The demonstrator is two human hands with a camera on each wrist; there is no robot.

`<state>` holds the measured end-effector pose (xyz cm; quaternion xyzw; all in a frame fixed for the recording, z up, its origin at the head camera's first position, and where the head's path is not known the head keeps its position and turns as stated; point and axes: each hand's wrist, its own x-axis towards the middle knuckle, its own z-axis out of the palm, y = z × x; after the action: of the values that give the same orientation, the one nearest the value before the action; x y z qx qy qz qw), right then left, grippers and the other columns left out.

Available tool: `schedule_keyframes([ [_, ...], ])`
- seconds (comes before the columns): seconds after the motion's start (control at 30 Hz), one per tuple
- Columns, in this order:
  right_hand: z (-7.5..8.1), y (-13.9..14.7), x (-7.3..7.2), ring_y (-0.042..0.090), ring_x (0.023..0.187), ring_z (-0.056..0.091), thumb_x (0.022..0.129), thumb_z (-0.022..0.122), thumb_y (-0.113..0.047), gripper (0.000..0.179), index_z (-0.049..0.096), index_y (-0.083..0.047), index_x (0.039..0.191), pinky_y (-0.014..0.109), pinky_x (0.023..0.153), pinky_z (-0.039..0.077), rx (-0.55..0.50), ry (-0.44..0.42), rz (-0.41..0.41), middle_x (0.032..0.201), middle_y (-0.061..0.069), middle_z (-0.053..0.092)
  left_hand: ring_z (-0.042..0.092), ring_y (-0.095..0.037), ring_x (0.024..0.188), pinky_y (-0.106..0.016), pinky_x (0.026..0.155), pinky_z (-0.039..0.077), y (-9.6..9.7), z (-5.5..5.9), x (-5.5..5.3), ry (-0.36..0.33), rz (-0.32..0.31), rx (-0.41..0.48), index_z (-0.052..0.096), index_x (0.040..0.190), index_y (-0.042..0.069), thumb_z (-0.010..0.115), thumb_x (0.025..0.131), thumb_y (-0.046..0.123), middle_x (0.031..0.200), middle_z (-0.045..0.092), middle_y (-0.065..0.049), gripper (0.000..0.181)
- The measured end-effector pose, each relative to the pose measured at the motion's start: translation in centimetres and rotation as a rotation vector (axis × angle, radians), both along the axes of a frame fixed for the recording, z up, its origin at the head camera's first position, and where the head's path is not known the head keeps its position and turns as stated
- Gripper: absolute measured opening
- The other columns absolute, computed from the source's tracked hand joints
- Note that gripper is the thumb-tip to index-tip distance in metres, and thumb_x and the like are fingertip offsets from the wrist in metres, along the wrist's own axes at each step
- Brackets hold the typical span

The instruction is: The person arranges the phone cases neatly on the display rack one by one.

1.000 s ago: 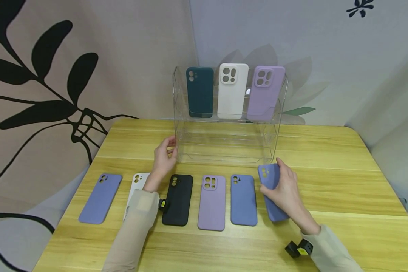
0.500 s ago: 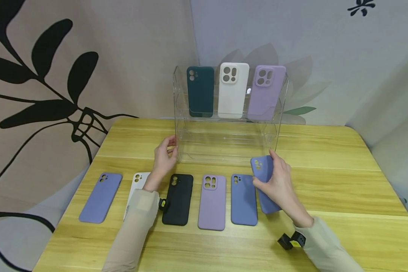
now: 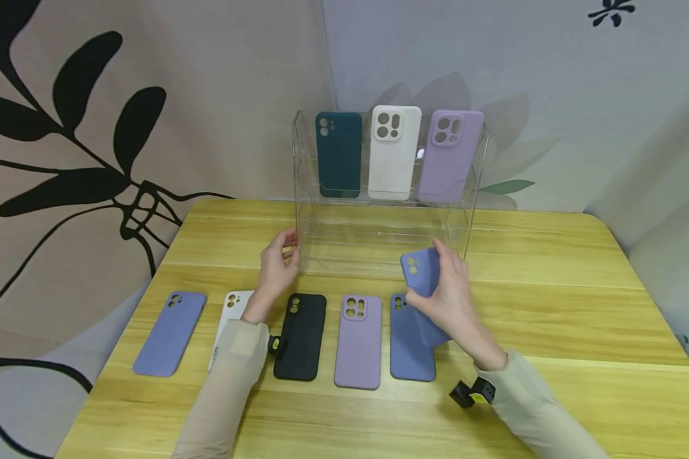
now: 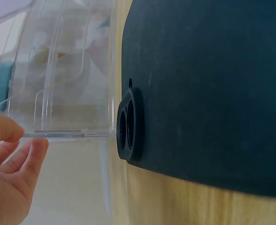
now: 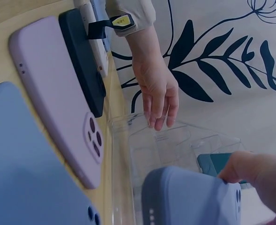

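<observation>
Held phone case (image 3: 423,275), plain blue, leans at a tilt over the right end of the near row, just on the near side of the rack. Behind everything, a pale backdrop (image 3: 235,95) carries dark printed leaves (image 3: 140,131) on the left. Below it spreads a wooden table (image 3: 580,306) with a yellowish grain. At its far side stands the clear rack (image 3: 379,245), whose upper level holds three cases side by side: a teal case (image 3: 339,159) on the left, a white case (image 3: 394,162) in the middle, a purple case (image 3: 448,162) on the right.

Both hands are well apart, in pale sleeves. The left hand (image 3: 278,261) pinches the rack's left side panel between thumb and fingers; the right hand (image 3: 455,303) grips the held phone case by its edges.

Along the near row, left to right, lie a blue case (image 3: 170,335), a white one (image 3: 228,315) partly behind the left wrist, a black one (image 3: 300,341), a lilac one (image 3: 358,347) and another blue one (image 3: 404,357), partly hidden by the held phone case.
</observation>
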<state>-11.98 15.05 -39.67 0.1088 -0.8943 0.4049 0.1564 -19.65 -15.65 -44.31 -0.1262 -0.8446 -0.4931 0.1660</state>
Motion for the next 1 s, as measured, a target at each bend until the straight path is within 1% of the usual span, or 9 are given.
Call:
schedule_keyframes([
  [0.1,0.3,-0.7,-0.4,0.041,0.115,0.037,0.061,0.075,-0.011,0.092,0.031,0.006,0.14,0.054,0.093,0.035,-0.004,0.014,0.009,0.13,0.029,0.042,0.059,-0.038,0.099,-0.044,0.079,0.055,0.0,0.0,0.0,-0.003,0.0,0.001,0.051,0.121,-0.013,0.053,0.087,-0.011,0.107,0.058,-0.027,0.034],
  [0.27,0.8,-2.0,-1.0,0.039,0.116,0.037,0.063,0.076,-0.012,0.091,0.031,0.004,0.141,0.052,0.095,0.035,-0.005,0.041,0.027,0.134,0.026,0.041,0.058,-0.038,0.1,-0.045,0.079,0.055,0.0,0.0,0.0,-0.009,-0.002,0.007,0.051,0.121,-0.013,0.052,0.087,-0.011,0.107,0.058,-0.028,0.034],
  [0.4,0.9,-2.9,-1.6,0.038,0.116,0.038,0.063,0.076,-0.011,0.09,0.033,0.005,0.14,0.05,0.095,0.035,-0.011,0.086,0.041,0.134,0.025,0.042,0.058,-0.038,0.1,-0.045,0.08,0.055,0.0,0.2,0.1,-0.012,-0.004,0.009,0.05,0.122,-0.013,0.053,0.087,-0.011,0.107,0.058,-0.028,0.035],
  [0.5,0.9,-3.6,-2.0,0.038,0.118,0.037,0.063,0.076,-0.011,0.089,0.033,0.006,0.139,0.05,0.096,0.034,-0.032,0.124,0.058,0.134,0.026,0.041,0.058,-0.038,0.099,-0.044,0.08,0.055,0.0,0.2,0.1,-0.011,-0.004,0.008,0.05,0.121,-0.013,0.053,0.087,-0.012,0.107,0.058,-0.028,0.035],
  [0.67,1.1,-4.7,-2.8,0.039,0.117,0.037,0.064,0.076,-0.012,0.088,0.033,0.007,0.139,0.05,0.095,0.035,-0.049,0.171,0.082,0.134,0.026,0.042,0.059,-0.037,0.098,-0.043,0.079,0.056,0.0,0.2,0.0,0.0,-0.002,0.002,0.051,0.121,-0.013,0.053,0.086,-0.012,0.106,0.058,-0.027,0.035],
  [0.9,1.5,-6.2,-3.9,0.036,0.111,0.039,0.065,0.076,-0.013,0.087,0.034,0.006,0.139,0.047,0.087,0.038,-0.066,0.195,0.107,0.135,0.024,0.042,0.059,-0.038,0.099,-0.043,0.079,0.056,0.0,0.1,0.0,-0.009,-0.005,0.008,0.051,0.12,-0.013,0.053,0.087,-0.012,0.106,0.058,-0.027,0.034],
  [1.0,1.7,-6.8,-4.4,0.036,0.114,0.037,0.067,0.075,-0.012,0.086,0.033,0.005,0.14,0.048,0.089,0.038,-0.074,0.193,0.121,0.136,0.023,0.04,0.059,-0.037,0.099,-0.043,0.079,0.056,-0.1,0.1,0.0,-0.009,-0.006,0.013,0.051,0.121,-0.013,0.053,0.086,-0.012,0.107,0.058,-0.027,0.034],
])
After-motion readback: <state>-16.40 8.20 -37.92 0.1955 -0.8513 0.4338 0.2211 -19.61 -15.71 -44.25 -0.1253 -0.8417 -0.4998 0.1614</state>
